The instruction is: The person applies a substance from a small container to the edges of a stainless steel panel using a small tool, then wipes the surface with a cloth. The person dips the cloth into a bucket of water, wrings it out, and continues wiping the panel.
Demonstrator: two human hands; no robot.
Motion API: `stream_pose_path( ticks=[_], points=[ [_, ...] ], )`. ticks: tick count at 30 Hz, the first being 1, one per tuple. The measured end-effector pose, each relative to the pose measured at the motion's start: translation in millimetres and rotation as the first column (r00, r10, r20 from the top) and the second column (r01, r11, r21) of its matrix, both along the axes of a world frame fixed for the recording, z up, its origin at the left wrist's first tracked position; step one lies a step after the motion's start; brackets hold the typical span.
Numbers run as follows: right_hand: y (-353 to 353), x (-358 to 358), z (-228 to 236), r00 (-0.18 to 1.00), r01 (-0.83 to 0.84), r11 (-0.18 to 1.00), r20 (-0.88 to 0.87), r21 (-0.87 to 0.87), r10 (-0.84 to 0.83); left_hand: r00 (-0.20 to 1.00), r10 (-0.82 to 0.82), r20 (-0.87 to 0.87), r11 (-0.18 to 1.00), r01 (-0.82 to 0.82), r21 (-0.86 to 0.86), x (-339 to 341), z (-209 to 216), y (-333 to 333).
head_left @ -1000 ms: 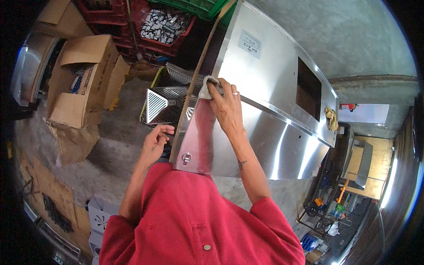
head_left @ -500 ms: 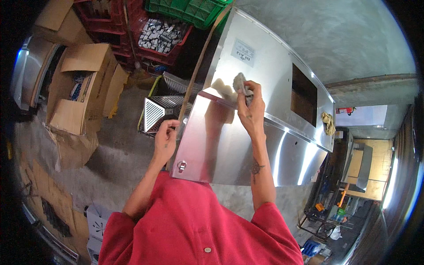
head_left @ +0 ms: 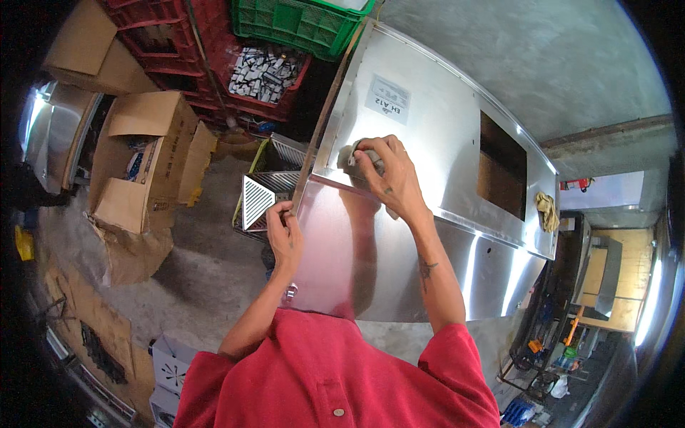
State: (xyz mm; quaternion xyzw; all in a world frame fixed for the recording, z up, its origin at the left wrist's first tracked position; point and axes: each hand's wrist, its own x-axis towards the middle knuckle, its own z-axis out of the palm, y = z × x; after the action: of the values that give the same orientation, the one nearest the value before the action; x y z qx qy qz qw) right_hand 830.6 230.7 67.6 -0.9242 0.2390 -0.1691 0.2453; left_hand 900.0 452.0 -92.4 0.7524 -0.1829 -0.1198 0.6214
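Note:
A large shiny sheet-metal box [head_left: 428, 139] lies in front of me, with a folded edge running across it. My right hand [head_left: 392, 175] presses a grey wadded rag [head_left: 372, 162] against the upper panel, just above that edge and below a printed label [head_left: 388, 98]. At the box's left edge is my left hand [head_left: 285, 239], its fingers curled in with nothing visible in them. A small metal lock [head_left: 290, 291] shows on the lower panel, close to my left wrist.
Left of the box stand slotted metal pieces in a crate [head_left: 260, 203] and an open cardboard box [head_left: 139, 178]. Red [head_left: 285, 110] and green crates [head_left: 300, 28] are stacked behind. A rectangular opening [head_left: 501, 167] and a yellowish cloth [head_left: 547, 212] are at the box's right.
My right hand has moved the rag left and down along the panel, toward the folded edge. My left hand stays by the left edge. The view has shifted slightly.

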Motion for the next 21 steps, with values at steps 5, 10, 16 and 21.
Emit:
stream_pose_path(
  ticks=[5,10,16,21],
  points=[
    [9,14,-14,0.999,-0.048,0.984,0.016,-0.172,0.052,0.999,0.035,-0.008,0.998,-0.034,0.043,-1,-1,0],
    [11,22,-21,0.992,-0.129,0.966,-0.03,-0.222,0.125,0.999,0.035,-0.029,0.998,-0.033,0.054,-2,4,1],
    [6,15,0,0.959,-0.27,0.962,-0.099,-0.042,0.265,1.0,0.026,-0.009,0.997,-0.025,0.07,-2,5,2],
    [-2,25,3,0.947,-0.283,0.945,-0.111,0.166,0.303,1.0,0.015,0.026,0.998,-0.016,0.065,-2,-2,0]
  ],
)
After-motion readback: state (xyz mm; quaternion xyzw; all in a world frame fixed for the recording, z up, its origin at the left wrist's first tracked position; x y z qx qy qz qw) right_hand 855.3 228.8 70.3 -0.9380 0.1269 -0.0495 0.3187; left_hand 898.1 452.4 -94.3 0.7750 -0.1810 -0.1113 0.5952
